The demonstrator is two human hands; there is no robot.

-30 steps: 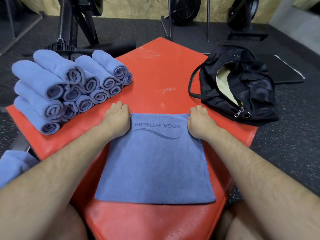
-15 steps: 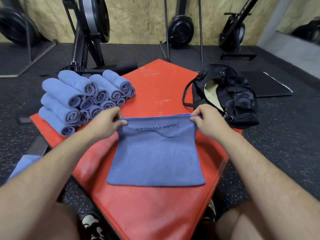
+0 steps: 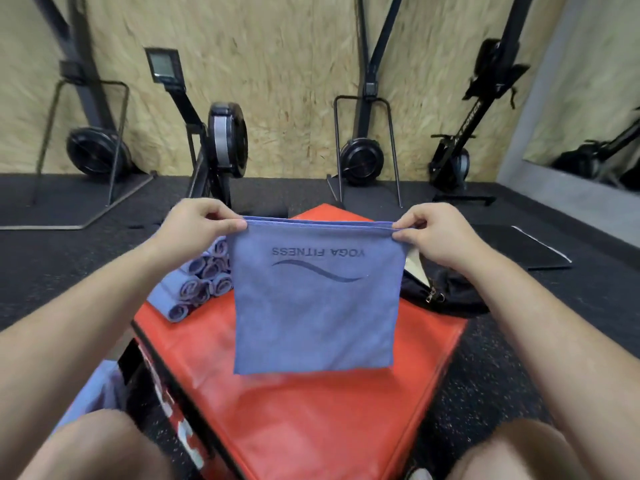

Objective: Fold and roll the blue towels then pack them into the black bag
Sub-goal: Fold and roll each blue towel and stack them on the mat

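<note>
Left hand (image 3: 194, 225) and right hand (image 3: 433, 233), raised above the red surface (image 3: 311, 410), pinch the blue towel (image 3: 313, 306) by its top corners.

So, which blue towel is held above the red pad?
The flat towel printed YOGA FITNESS, pinched at its top corners by the left hand and right hand; the rolled towels lie stacked on the red pad.

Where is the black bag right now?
In the head view, the black bag lies right of centre at the red pad's right edge, partly hidden behind the held blue towel and below the right hand.
</note>
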